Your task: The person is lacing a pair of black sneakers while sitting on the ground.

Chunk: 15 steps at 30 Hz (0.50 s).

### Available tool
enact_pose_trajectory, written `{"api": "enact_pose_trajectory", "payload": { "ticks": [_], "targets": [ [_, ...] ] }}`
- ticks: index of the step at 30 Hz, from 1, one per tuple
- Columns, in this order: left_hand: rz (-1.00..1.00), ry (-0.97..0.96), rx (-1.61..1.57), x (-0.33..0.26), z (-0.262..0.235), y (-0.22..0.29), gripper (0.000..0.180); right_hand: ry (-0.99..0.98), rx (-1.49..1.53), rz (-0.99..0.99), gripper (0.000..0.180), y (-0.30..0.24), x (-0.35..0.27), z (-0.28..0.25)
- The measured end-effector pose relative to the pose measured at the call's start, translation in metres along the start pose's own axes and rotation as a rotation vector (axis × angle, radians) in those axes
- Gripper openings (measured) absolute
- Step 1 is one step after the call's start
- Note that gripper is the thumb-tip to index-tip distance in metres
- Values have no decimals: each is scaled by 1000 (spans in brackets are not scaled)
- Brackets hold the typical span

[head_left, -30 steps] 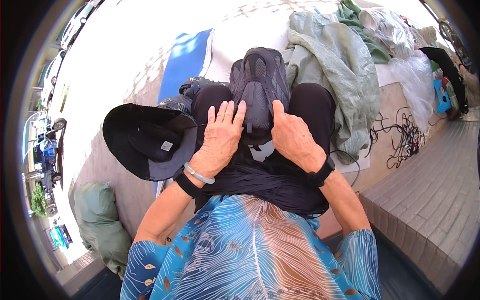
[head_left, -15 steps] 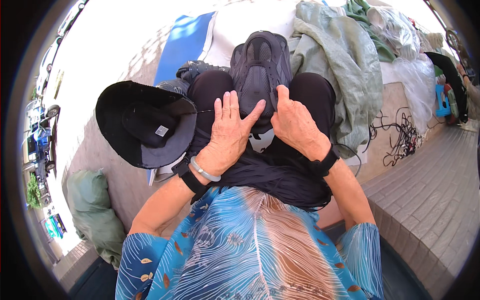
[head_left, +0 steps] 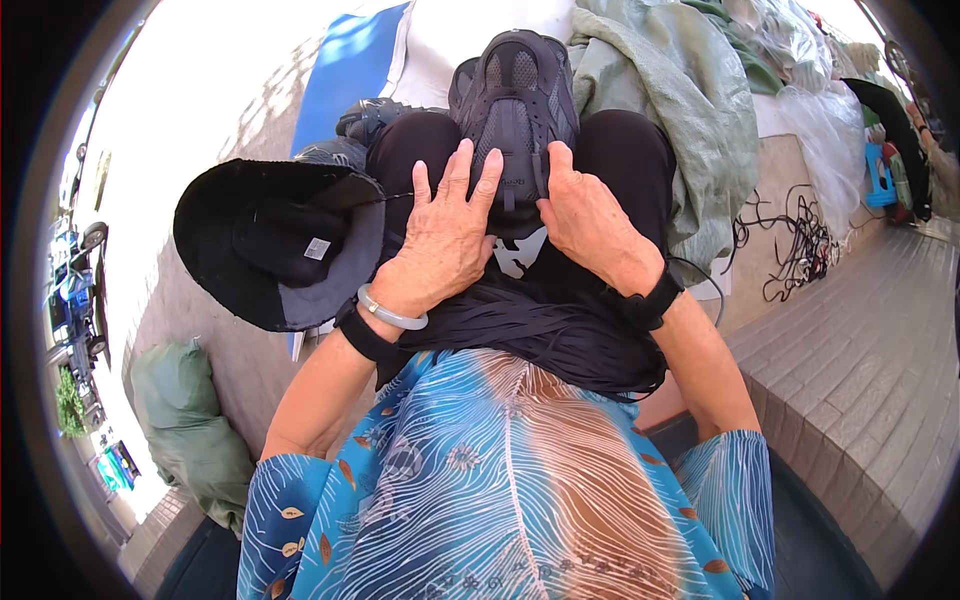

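Note:
A dark grey sneaker (head_left: 513,130), with mesh panels, lies between my knees with its toe toward me. My left hand (head_left: 440,235) rests along its left side, fingers stretched out and the thumb low near the toe. My right hand (head_left: 600,230) grips the sneaker's right edge near the toe, index finger straight along it and the other fingers curled. What lies under those curled fingers is hidden. A bundle of black laces (head_left: 520,320) is heaped across my lap. More dark grey shoes (head_left: 372,120) sit beyond my left knee.
A black wide-brimmed hat (head_left: 285,240) lies by my left knee. On the right are a grey-green sheet (head_left: 685,130), clear plastic (head_left: 825,180) and tangled black cords (head_left: 800,245). A green sack (head_left: 180,400) stands at the left. Another person's arm (head_left: 918,120) shows far right.
My left thumb has come off the sneaker's toe and dropped lower, while the left fingers have moved closer along its side. The right hand keeps its place at the right edge.

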State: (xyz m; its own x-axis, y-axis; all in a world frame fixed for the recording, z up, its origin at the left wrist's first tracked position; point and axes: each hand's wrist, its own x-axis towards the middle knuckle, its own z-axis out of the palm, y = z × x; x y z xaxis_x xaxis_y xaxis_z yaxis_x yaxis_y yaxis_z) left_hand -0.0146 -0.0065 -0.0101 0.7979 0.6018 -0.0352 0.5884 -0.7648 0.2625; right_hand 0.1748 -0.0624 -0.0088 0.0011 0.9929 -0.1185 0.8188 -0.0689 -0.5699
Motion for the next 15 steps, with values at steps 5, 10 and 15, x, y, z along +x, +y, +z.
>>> {"api": "enact_pose_trajectory", "payload": {
  "ticks": [5, 10, 15],
  "targets": [
    [27, 4, 31, -1, -2, 0, 95, 62, 15, 18, 50, 2, -11, -8],
    [-47, 39, -255, 1, -31, 4, 59, 123, 614, 283, 13, 25, -57, -82],
    [148, -284, -872, 7, -54, 49, 35, -99, 534, 516, 16, 72, -140, -100]
  ]
}}
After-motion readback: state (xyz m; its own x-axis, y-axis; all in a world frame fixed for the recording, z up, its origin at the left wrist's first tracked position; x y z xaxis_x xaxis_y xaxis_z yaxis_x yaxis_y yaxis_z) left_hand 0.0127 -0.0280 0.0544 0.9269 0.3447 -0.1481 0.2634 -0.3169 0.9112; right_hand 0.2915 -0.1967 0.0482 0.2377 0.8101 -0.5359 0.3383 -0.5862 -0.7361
